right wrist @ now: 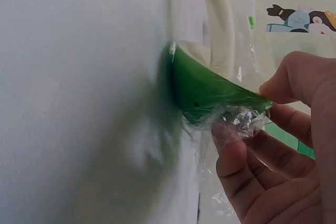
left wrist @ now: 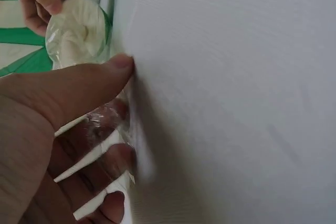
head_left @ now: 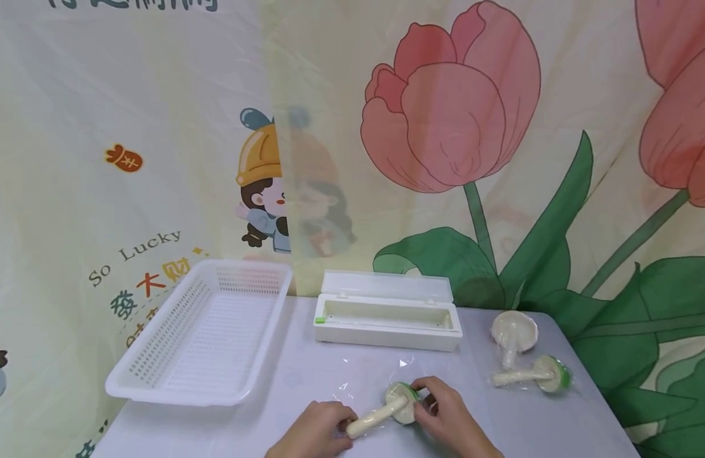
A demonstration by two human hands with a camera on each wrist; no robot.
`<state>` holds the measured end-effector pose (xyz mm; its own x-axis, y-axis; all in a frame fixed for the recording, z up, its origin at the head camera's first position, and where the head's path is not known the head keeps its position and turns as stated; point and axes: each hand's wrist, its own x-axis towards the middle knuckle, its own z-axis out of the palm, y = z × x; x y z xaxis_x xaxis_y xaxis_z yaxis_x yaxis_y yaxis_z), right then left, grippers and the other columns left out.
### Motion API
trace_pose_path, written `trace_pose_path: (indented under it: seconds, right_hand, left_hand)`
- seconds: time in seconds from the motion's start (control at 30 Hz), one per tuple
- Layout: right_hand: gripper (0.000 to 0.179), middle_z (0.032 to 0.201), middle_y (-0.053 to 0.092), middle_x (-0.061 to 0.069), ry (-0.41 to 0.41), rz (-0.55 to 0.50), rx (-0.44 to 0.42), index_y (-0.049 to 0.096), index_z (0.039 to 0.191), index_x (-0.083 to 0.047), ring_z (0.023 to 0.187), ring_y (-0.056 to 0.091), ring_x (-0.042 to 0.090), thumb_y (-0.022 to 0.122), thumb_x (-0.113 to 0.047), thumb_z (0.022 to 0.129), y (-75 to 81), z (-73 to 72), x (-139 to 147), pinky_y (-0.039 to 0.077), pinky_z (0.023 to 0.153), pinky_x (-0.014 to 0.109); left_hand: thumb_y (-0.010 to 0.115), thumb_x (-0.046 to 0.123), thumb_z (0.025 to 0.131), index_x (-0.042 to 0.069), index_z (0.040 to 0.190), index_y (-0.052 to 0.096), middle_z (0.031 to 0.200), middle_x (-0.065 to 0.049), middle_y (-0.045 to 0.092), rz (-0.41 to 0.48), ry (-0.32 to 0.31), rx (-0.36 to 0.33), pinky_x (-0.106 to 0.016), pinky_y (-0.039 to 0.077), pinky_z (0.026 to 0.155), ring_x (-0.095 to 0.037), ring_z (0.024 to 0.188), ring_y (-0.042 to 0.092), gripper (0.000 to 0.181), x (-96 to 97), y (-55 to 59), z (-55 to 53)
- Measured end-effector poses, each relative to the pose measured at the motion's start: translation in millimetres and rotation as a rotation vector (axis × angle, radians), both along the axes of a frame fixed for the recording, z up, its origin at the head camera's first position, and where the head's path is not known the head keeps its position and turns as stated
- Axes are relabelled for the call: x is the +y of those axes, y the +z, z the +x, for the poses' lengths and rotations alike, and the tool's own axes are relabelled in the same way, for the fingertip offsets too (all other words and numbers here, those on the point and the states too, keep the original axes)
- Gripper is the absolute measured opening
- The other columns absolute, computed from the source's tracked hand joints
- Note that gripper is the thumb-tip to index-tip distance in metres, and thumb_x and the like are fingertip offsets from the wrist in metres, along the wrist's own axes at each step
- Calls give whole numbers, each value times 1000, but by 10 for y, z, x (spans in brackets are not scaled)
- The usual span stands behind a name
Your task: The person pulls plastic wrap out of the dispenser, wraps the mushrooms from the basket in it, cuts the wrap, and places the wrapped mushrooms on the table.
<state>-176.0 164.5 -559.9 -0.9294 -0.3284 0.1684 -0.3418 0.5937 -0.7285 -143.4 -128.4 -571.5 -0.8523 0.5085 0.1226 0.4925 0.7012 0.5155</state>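
Note:
A toy-like mushroom [head_left: 377,418] with a cream stem and a green cap lies slantwise between the hands, wrapped in clear plastic. At the stem's lower end, the left hand [head_left: 316,429] holds the wrapped tip. Clear film [left wrist: 102,121] shows between its thumb and fingers in the left wrist view, where the thumb hides part of the stem. My right hand [head_left: 451,412] pinches the rim of the cap. In the right wrist view the green cap [right wrist: 207,88] faces the camera, and crinkled wrapper [right wrist: 244,121] bunches at the fingertips.
Two more wrapped mushrooms, one with a pale cap [head_left: 515,331] and one with a green cap [head_left: 555,374], lie at the right. A white long box [head_left: 386,337] with its lid raised stands behind the hands. At left sits a white perforated basket [head_left: 183,401]. A printed curtain [head_left: 329,63] hangs behind the table.

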Motion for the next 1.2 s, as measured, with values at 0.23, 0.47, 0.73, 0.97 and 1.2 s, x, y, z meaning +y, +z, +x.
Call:
trace_pose_path:
  seconds: [0.23, 0.47, 0.73, 0.97, 1.2]
  right_hand:
    - [18, 102, 69, 0, 47, -25, 10, 69, 110, -13, 75, 59, -2, 74, -11, 93, 74, 10, 64, 54, 62, 21]
    - [18, 97, 70, -2, 56, -48, 44, 70, 109, -11, 79, 60, -1, 73, -5, 92, 88, -60, 50, 55, 63, 22]
    - [22, 89, 67, 2, 103, -68, 58, 68, 104, -8, 73, 57, 1, 64, 10, 93, 145, -111, 14, 54, 62, 21]
    - [27, 86, 63, 3, 109, -66, 43, 65, 103, -9, 72, 56, 4, 58, 15, 94, 187, -127, -1, 52, 61, 21]
    - [21, 98, 69, -5, 44, -86, 143, 71, 100, -12, 83, 60, 2, 70, 6, 91, 152, -148, -31, 54, 65, 23]
  left_hand:
    - [85, 14, 80, 19, 110, 71, 77, 21, 66, 49, -29, -9, -13, 47, 64, 10, 68, 52, 33, -49, -28, 4]
    - [77, 18, 90, 19, 108, 75, 84, 17, 73, 67, -9, 43, -16, 51, 68, 10, 74, 58, 18, -168, -15, -14]
    - [77, 20, 89, 24, 104, 81, 93, 20, 75, 67, -38, 106, -16, 53, 72, 11, 81, 61, 16, -328, -19, -1]
    - [72, 21, 96, 18, 101, 81, 85, 16, 74, 36, -16, 19, -14, 49, 65, 9, 70, 51, 11, -395, 56, 25]
    - [71, 20, 96, 13, 112, 75, 82, 12, 73, 3, 83, 20, -23, 50, 65, 6, 68, 49, 18, -461, 54, 19]
